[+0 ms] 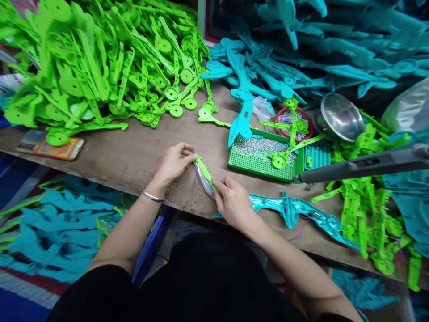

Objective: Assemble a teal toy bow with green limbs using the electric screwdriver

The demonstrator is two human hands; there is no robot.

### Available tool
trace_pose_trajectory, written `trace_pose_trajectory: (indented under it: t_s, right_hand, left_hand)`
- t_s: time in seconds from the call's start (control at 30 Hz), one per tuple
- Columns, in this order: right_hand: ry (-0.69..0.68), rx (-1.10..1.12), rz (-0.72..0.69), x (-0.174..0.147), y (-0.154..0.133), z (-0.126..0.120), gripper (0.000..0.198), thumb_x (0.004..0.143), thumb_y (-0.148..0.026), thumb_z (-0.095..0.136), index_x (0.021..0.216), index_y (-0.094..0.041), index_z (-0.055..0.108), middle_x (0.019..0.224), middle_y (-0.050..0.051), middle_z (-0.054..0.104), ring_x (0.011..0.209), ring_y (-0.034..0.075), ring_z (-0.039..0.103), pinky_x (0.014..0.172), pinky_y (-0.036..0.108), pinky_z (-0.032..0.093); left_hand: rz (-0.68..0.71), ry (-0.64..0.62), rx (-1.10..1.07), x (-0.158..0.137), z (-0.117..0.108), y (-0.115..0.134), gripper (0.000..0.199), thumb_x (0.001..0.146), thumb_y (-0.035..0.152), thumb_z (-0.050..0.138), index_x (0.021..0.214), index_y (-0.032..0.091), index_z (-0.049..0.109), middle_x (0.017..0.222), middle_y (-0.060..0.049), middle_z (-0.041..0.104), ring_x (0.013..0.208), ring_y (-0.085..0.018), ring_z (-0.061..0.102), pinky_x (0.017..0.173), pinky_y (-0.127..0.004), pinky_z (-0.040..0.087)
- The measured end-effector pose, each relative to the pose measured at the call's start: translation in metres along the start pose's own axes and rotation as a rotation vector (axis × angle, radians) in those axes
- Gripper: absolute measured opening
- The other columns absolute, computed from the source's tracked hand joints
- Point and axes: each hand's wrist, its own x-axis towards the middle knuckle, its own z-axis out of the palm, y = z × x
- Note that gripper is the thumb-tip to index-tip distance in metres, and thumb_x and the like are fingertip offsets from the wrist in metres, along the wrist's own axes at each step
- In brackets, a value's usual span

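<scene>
Between my two hands is a narrow lime-green plastic piece [203, 170] with a greyish, shiny strip along its lower side. My left hand [177, 162] pinches its far upper end between thumb and fingers. Fingers of my right hand [234, 202] are closed on its lower end, hiding part of it. A teal bow-shaped plastic part [295, 210] lies on the bench [134, 154], just right of my right hand. Beyond that hand stands a green perforated tray [261, 164] with many small metal screws. A teal part and green parts rest across the tray.
Lime-green parts [100, 62] pile high at the back left, teal parts [301, 67] at the back right. A grey electric screwdriver [365, 164] reaches in from the right, near a metal bowl [342, 117] and a red basket [310, 118]. A flat box [56, 147] lies left.
</scene>
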Motion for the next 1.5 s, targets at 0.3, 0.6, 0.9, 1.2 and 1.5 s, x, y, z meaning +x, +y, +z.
trace_pose_trajectory:
  t_s: [0.3, 0.6, 0.9, 1.2, 1.5]
  right_hand:
    - [0.054, 0.017, -0.050, -0.001, 0.003, -0.001, 0.039, 0.094, -0.018, 0.049, 0.129, -0.016, 0.066, 0.090, 0.010, 0.061, 0.084, 0.022, 0.058, 0.078, 0.035, 0.051]
    - [0.021, 0.005, -0.026, 0.002, 0.000, -0.002, 0.035, 0.097, -0.026, 0.051, 0.126, -0.015, 0.066, 0.096, 0.011, 0.062, 0.091, 0.024, 0.060, 0.085, 0.038, 0.053]
    - [-0.080, -0.021, -0.054, 0.028, -0.013, 0.014, 0.066, 0.094, -0.024, 0.056, 0.150, -0.002, 0.030, 0.124, 0.025, 0.052, 0.116, 0.033, 0.055, 0.102, 0.049, 0.049]
    - [-0.023, 0.023, -0.080, 0.024, -0.012, 0.019, 0.067, 0.094, -0.022, 0.054, 0.153, -0.005, 0.028, 0.123, 0.022, 0.051, 0.116, 0.033, 0.055, 0.102, 0.050, 0.050]
    - [-0.409, 0.625, -0.035, 0.047, 0.024, -0.018, 0.027, 0.094, -0.031, 0.056, 0.104, -0.012, 0.072, 0.080, 0.001, 0.065, 0.071, 0.013, 0.054, 0.069, 0.026, 0.042]
  left_hand:
    - [-0.037, -0.011, -0.021, -0.002, -0.001, 0.004, 0.022, 0.078, 0.022, 0.070, 0.098, 0.014, 0.071, 0.085, -0.007, 0.071, 0.071, -0.015, 0.066, 0.054, -0.023, 0.053]
    - [0.042, 0.001, 0.003, -0.002, 0.001, -0.002, 0.023, 0.074, 0.024, 0.075, 0.095, 0.015, 0.073, 0.085, -0.006, 0.073, 0.076, -0.017, 0.067, 0.071, -0.030, 0.057]
    - [0.021, 0.017, -0.012, -0.001, 0.003, -0.003, 0.024, 0.072, 0.023, 0.076, 0.094, 0.016, 0.073, 0.083, -0.005, 0.072, 0.075, -0.016, 0.067, 0.072, -0.030, 0.058]
    - [-0.260, -0.064, -0.422, -0.015, 0.011, 0.010, 0.025, 0.072, 0.025, 0.081, 0.089, 0.012, 0.067, 0.079, -0.002, 0.069, 0.071, -0.013, 0.068, 0.071, -0.030, 0.061]
    - [-0.326, -0.098, -0.517, -0.020, 0.010, 0.015, 0.022, 0.071, 0.019, 0.081, 0.084, 0.012, 0.065, 0.071, 0.000, 0.066, 0.063, -0.012, 0.066, 0.070, -0.033, 0.063]
